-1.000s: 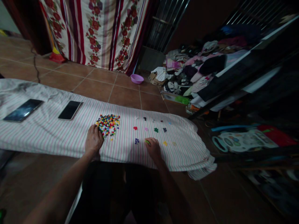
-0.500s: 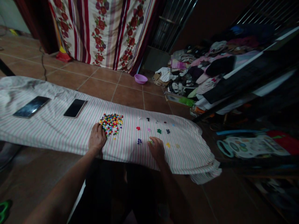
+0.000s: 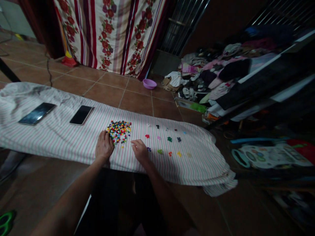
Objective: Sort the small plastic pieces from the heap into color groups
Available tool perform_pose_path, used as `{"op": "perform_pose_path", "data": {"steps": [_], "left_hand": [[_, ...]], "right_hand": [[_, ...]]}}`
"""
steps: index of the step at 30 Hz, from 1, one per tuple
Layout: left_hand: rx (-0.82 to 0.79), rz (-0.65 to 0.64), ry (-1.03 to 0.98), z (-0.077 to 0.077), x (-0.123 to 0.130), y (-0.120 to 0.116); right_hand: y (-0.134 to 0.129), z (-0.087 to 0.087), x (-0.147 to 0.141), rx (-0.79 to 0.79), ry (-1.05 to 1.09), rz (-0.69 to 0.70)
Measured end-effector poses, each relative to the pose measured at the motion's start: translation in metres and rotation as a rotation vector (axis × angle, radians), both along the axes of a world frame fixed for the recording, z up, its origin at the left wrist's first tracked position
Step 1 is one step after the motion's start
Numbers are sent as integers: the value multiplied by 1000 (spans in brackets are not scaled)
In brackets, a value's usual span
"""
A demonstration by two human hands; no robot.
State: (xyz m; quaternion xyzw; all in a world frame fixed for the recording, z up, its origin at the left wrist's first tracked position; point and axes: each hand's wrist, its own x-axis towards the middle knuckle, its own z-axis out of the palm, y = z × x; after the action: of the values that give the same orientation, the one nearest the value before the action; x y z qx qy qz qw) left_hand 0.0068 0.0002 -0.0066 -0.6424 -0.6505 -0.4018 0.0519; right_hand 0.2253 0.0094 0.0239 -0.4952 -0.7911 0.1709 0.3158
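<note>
My left hand (image 3: 104,146) lies flat on the striped cloth (image 3: 61,137), its fingertips against a dense pile of small multicoloured pieces (image 3: 119,132). My right hand (image 3: 140,150) rests on the cloth to the right of the pile, fingers loosely curled. Nearest to it is a small purple cluster (image 3: 149,149), with a green cluster (image 3: 160,151) a little further right. Other small coloured clusters, including a red one (image 3: 170,153), stand apart in loose rows. Two smartphones (image 3: 36,113) (image 3: 81,115) lie face up at the left.
The long cloth-covered surface runs across the view above a brown tiled floor (image 3: 105,95). Beyond it are a purple plastic basin (image 3: 149,84) and a heap of clothes (image 3: 211,72). A toy panel (image 3: 270,156) sits at the right, and a floral curtain (image 3: 110,32) hangs behind.
My right hand has moved left, away from the green cluster, which now lies uncovered on the cloth. A red piece shows near the yellow one. My left hand stays at the pile.
</note>
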Motion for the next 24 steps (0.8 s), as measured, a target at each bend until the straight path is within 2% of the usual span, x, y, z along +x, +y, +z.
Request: {"op": "perform_pose_path", "data": {"steps": [4, 10, 16, 24], "left_hand": [[30, 3, -16, -4, 0, 1], [42, -24, 5, -5, -1, 1], [50, -37, -20, -3, 0, -1], [32, -91, -72, -1, 0, -1]], "right_hand": [[9, -3, -25, -37, -43, 27], [18, -8, -42, -65, -138, -51], [14, -7, -46, -54, -157, -98], [11, -4, -36, -49, -78, -79]]}}
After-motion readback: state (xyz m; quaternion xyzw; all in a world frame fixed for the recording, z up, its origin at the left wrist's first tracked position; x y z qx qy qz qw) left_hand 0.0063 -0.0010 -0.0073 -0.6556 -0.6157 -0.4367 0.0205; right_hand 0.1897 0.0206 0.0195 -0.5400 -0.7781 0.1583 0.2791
